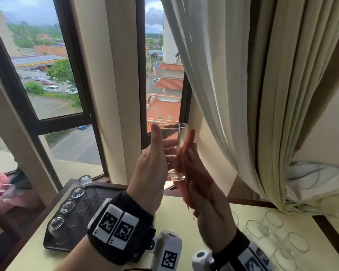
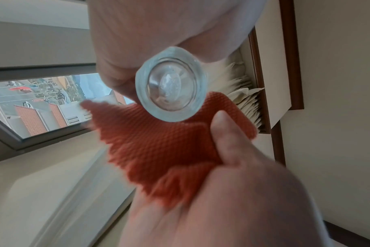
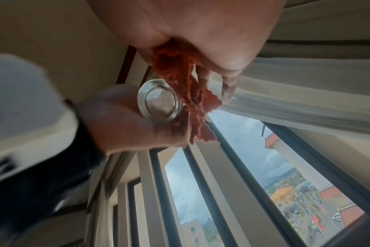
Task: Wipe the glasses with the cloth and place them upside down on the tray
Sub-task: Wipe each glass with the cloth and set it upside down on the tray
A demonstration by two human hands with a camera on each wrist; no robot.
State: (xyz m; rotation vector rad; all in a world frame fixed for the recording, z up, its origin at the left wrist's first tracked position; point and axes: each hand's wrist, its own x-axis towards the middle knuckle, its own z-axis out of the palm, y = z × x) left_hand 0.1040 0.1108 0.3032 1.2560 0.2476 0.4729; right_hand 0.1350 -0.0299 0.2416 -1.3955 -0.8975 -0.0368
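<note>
Glass (image 1: 174,151) held upright, mouth up, base down, raised above the tray (image 1: 98,194) and to its right, in front of the window. Left hand (image 1: 152,169) wraps it, thumb up along the near wall, fingers curled round the far side. Right hand (image 1: 207,210) pinches the orange cloth (image 1: 186,163) against the glass's right wall, fingers fairly straight behind the fabric. Four glasses already sit inverted along the tray's left edge; unwiped ones stand well right of the tray. Wiping step looks underway. Long axis vertical, so placing needs a full flip; left hand, nearer the tray, likely carries it down-left to the tray's bare part.
</note>
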